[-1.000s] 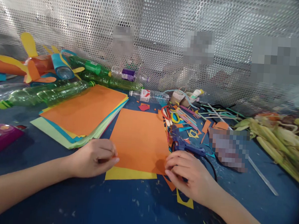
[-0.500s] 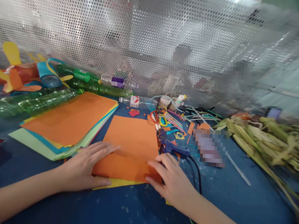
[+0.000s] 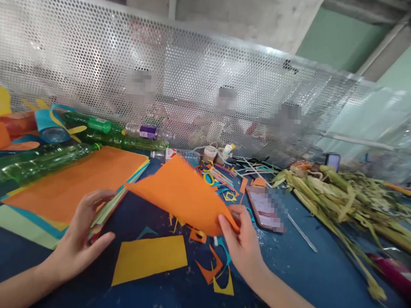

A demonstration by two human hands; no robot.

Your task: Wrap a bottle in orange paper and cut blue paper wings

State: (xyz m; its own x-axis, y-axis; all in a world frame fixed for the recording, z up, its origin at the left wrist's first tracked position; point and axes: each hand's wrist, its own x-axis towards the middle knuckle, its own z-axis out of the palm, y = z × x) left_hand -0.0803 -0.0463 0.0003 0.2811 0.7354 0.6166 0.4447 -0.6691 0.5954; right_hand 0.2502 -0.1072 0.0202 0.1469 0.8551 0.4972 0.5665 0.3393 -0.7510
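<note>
My right hand [image 3: 242, 246] pinches the near right corner of an orange paper sheet [image 3: 182, 194] and holds it lifted off the blue table [image 3: 316, 277]. The sheet hangs tilted in the air. My left hand [image 3: 78, 237] is spread open at the near right edge of a stack of coloured paper [image 3: 67, 192] topped by an orange sheet, fingertips touching that edge. Under the lifted sheet a yellow paper piece [image 3: 150, 257] lies flat among orange and yellow scraps [image 3: 215, 271].
Green plastic bottles [image 3: 34, 162] lie at the back left beside a paper-wrapped bottle craft [image 3: 15, 124]. A phone [image 3: 265, 208], coloured strips and scissors [image 3: 207, 175] sit mid-table. Dried green husks [image 3: 345, 199] fill the right. A perforated metal screen [image 3: 196, 79] runs along the back.
The orange sheet lay flat under both hands; now my right hand has lifted it off the table, uncovering the yellow piece. My left hand has moved left to the paper stack. The view tilted up.
</note>
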